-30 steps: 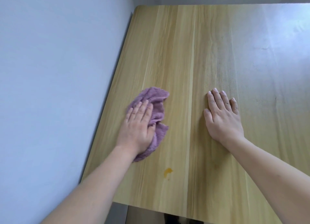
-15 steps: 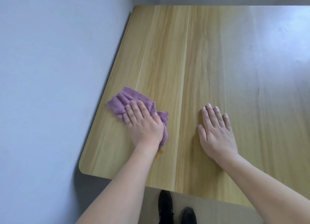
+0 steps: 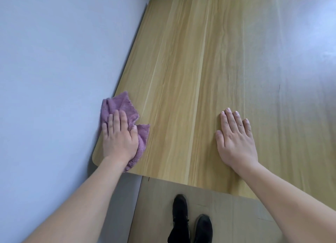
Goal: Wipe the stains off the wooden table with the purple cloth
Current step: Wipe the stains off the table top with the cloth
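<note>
The purple cloth [image 3: 123, 108] lies crumpled on the near left corner of the wooden table [image 3: 190, 70], partly over the left edge. My left hand [image 3: 119, 135] presses flat on top of the cloth, fingers pointing away from me. My right hand [image 3: 235, 139] rests palm down on the bare wood near the front edge, fingers spread, holding nothing. No stain shows on the wood around the cloth; whatever lies under the cloth and hand is hidden.
A pale wall [image 3: 54, 79] runs close along the table's left edge. The table's front edge [image 3: 181, 182] is just below my hands. Beneath it are a wood-look floor and my two black shoes [image 3: 190, 221].
My left hand has slid the cloth left and toward me into the near left corner. The orange stain seen earlier near the front edge is no longer visible. My right hand stayed flat.
</note>
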The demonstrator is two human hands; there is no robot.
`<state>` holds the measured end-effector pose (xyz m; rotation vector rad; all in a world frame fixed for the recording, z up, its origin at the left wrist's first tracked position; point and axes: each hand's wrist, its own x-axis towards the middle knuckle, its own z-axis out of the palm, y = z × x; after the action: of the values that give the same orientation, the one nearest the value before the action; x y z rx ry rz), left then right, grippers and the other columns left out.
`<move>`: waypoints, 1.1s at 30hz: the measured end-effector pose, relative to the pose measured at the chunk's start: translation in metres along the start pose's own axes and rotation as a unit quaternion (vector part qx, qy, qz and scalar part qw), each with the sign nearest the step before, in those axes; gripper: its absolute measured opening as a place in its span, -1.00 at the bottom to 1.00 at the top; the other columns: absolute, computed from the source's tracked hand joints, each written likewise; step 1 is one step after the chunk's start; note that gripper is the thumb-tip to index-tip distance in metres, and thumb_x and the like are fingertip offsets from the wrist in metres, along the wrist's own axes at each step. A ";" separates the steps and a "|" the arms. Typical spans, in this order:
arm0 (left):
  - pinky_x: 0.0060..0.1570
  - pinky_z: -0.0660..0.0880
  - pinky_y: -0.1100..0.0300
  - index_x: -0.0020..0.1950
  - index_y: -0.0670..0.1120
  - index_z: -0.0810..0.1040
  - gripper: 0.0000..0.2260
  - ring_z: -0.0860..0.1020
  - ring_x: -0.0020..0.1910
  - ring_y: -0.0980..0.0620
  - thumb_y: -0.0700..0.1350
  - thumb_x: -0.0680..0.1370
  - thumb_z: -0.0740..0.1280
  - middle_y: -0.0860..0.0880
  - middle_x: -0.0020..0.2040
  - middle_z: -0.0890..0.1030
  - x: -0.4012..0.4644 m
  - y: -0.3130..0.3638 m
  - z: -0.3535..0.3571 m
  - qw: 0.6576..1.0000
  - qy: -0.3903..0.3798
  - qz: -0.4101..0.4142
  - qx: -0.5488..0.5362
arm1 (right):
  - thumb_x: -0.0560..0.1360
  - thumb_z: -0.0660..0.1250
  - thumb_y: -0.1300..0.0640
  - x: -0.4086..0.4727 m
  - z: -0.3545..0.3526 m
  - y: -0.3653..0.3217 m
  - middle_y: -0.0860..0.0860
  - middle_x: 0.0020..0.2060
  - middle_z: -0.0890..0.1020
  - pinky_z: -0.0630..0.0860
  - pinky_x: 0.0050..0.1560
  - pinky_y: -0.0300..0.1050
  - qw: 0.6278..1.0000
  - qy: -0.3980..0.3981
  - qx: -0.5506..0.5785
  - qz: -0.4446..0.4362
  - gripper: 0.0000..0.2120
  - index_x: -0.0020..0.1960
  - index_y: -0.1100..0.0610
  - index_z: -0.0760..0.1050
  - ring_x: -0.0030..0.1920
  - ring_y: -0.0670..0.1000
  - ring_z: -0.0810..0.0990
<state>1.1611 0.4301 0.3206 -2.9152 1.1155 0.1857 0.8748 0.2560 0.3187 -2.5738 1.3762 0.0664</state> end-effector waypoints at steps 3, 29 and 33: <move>0.53 -0.15 -0.12 0.59 -0.21 -0.07 -0.37 -0.09 0.58 -0.17 0.13 0.62 -0.15 -0.22 0.60 -0.06 -0.012 0.041 0.002 0.994 0.006 -0.096 -0.050 | 0.61 -0.21 -0.07 0.001 0.000 -0.001 -0.07 0.56 -0.21 -0.30 0.52 0.01 1.000 0.002 0.004 0.002 -0.43 0.58 0.07 -0.21 0.53 -0.08 -0.33; 0.52 -0.16 -0.11 0.59 -0.21 -0.05 -0.39 -0.10 0.57 -0.18 0.04 0.63 0.02 -0.19 0.61 -0.04 -0.061 0.048 0.002 0.941 0.026 -0.308 -0.139 | 0.58 -0.26 -0.10 -0.004 0.005 0.003 -0.05 0.58 -0.10 -0.25 0.53 0.02 1.000 0.021 0.000 -0.003 -0.39 0.59 0.08 -0.11 0.55 -0.06 -0.23; 0.51 -0.19 -0.16 0.58 -0.24 -0.10 -0.37 -0.13 0.57 -0.23 0.06 0.62 -0.01 -0.23 0.60 -0.09 -0.064 0.074 0.001 0.927 0.014 -0.345 -0.144 | 0.59 -0.25 -0.09 -0.002 0.004 0.003 -0.05 0.58 -0.12 -0.25 0.53 0.02 1.000 0.012 -0.001 -0.002 -0.40 0.59 0.07 -0.13 0.55 -0.06 -0.24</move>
<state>1.0641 0.4177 0.3289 -3.3527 0.0016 0.3071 0.8711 0.2572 0.3144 -2.5871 1.3797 0.0369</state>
